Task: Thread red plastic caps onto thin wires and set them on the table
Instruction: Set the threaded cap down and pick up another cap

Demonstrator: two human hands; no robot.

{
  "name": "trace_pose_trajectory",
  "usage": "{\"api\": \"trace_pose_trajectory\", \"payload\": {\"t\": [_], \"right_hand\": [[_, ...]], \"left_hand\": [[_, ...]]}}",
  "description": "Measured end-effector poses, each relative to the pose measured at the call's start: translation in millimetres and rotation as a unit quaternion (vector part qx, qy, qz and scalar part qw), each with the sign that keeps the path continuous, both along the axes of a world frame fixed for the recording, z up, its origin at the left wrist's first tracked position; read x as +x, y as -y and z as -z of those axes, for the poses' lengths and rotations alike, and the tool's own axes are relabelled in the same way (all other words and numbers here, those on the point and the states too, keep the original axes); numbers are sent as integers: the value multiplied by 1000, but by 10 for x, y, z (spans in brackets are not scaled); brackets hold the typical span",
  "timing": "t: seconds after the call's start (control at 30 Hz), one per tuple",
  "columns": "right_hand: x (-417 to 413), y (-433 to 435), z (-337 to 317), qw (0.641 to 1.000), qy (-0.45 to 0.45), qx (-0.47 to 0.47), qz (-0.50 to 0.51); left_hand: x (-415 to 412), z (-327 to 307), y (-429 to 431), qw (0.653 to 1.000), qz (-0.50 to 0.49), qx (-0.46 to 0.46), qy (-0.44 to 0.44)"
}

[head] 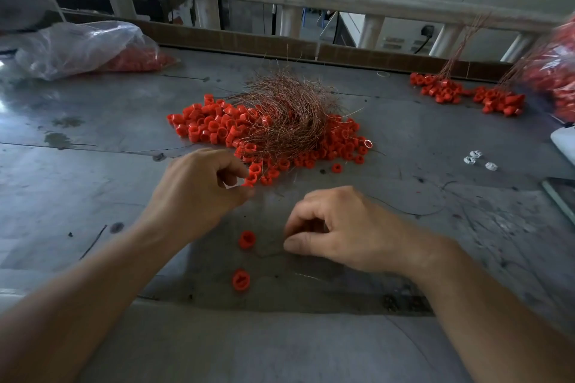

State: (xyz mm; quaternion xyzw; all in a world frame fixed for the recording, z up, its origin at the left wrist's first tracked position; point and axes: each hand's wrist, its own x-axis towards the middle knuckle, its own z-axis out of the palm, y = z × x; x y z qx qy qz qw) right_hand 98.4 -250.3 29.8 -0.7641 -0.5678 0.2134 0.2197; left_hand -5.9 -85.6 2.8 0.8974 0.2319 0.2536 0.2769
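On a grey metal table [93, 165], the left hand [202, 186] pinches one red plastic cap [250, 180] at the near edge of a heap of red caps [214, 127] topped by tangled thin copper wires [286, 115]. The right hand [339, 227] curls thumb to fingertips at a single thin wire [268, 254]; whether it grips is unclear. Two loose red caps [247, 239] lie beside it, nearer the person.

My 2 bare forearms [93, 289] angled inward, left hand [199, 186] pinching a red cap [250, 181], right hand [351, 227] knuckles up, curled, pinching a thin wire [271, 254]
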Motion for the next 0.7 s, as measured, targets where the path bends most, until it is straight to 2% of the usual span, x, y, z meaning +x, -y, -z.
{"api": "trace_pose_trajectory", "payload": {"t": [0.2,0.33,0.7], "right_hand": [[92,55,-80,996,-2,66,65],[111,61,-67,994,5,72,78],[123,68,-51,994,16,73,86]], "left_hand": [[46,55,-52,999,0,37,-40],[80,65,2,993,2,68,-91],[42,44,-24,992,9,93,-82]]}}
